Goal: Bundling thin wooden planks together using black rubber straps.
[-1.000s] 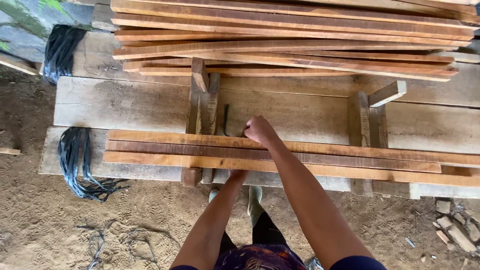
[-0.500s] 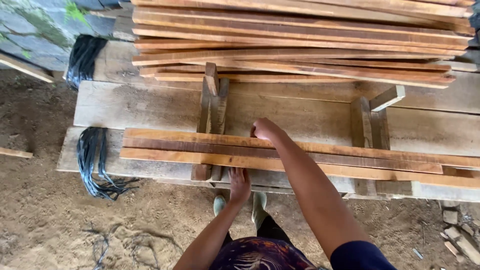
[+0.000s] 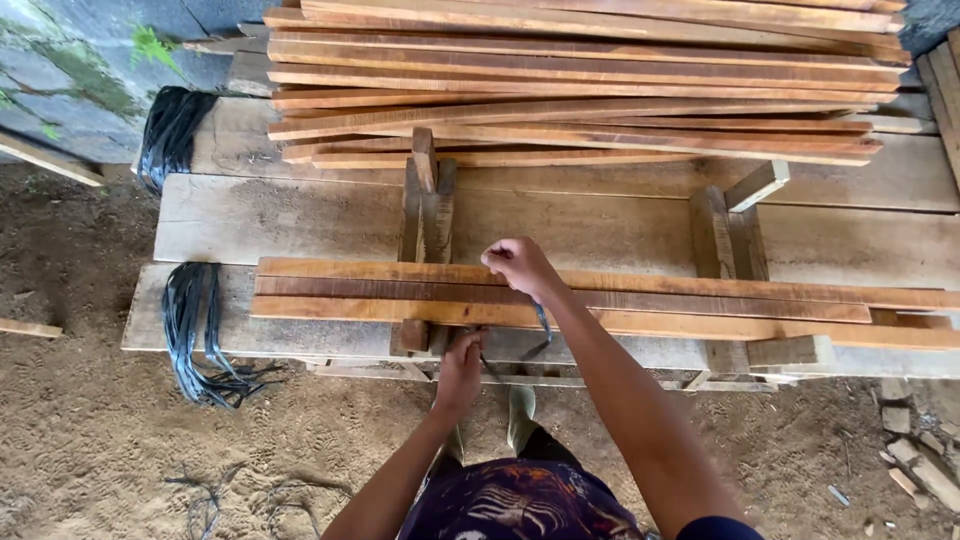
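Gripping the dark strap [image 3: 541, 318] with my right hand [image 3: 518, 265] closed atop the slat bundle [image 3: 700, 300] on the desk [image 3: 300, 215], I am pinching its lower end with my left hand [image 3: 462, 362], keeping tension even.

No pkgs, labels, signs or screens in view.

Right hand [image 3: 520, 265] fisted, left hand [image 3: 462, 362] lower
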